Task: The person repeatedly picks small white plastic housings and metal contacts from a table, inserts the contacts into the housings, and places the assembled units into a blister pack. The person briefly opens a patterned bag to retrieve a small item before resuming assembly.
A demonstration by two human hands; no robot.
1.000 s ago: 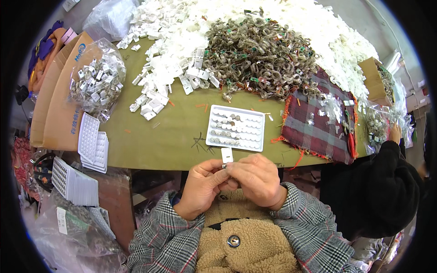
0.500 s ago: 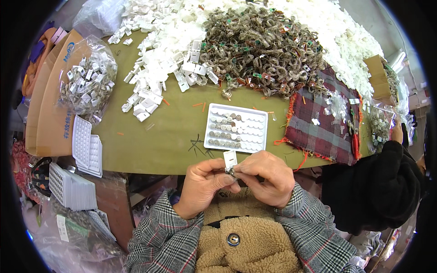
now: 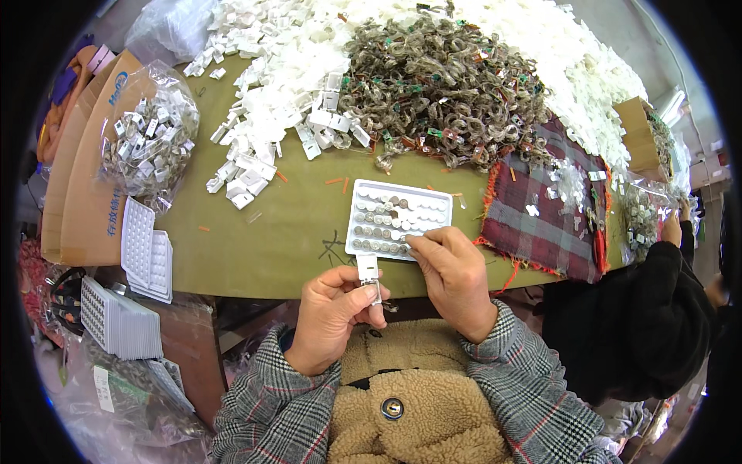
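A small white clip (image 3: 369,272) is pinched upright in the left hand (image 3: 334,315), just below the tray (image 3: 397,220) on the bench (image 3: 270,232). The right hand (image 3: 454,278), beside it, has fingertips closed at the tray's near edge, apparently picking a round piece. Beyond lie piles of white parts (image 3: 270,85) and tangled rings (image 3: 444,85).

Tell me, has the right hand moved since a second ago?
Yes. The right hand has left the left hand and reached forward to the near right edge of the white tray; the left alone holds the small white clip.

Olive-green worktable (image 3: 255,232), cluttered surroundings
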